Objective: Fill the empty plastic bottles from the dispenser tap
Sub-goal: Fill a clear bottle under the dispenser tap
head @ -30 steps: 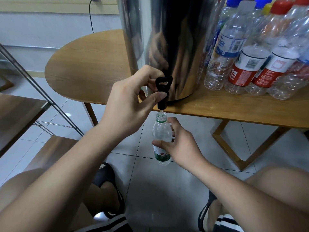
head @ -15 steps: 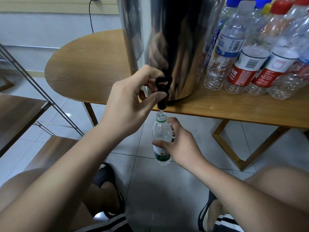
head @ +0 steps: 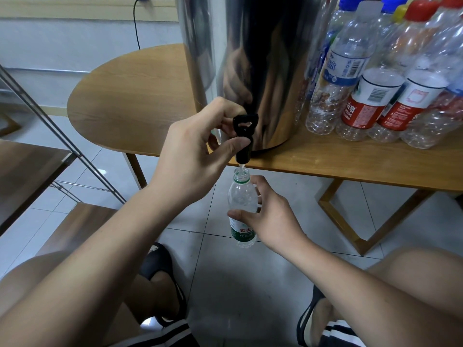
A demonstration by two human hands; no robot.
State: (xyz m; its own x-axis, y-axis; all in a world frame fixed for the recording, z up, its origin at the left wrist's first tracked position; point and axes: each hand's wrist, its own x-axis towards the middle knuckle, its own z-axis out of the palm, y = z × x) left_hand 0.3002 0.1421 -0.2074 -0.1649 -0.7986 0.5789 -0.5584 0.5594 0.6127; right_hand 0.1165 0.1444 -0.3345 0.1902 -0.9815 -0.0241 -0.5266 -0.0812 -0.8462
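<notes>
Bottle [head: 242, 204] hangs straight under the tap [head: 244, 139], mouth just below the spout, water trickling in. Right hand [head: 273, 219] curls round its middle, thumb in front. Left hand [head: 193, 159] pinches the tap lever, thumb on the front. Nothing's budged since half a second ago. The tap overhangs the table [head: 350, 166] edge, with open floor [head: 238, 284] below it and the empties [head: 375, 96] to its right.

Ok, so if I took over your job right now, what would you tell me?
Left hand: grips the black tap on the steel dispenser; water is running.
Right hand: holds the uncapped green-label bottle upright under the spout; fill level unclear.
Done: no bottle visibly finished.
Left: top up this bottle, let go of the tap, then probably do the capped bottles on the wooden table.
</notes>
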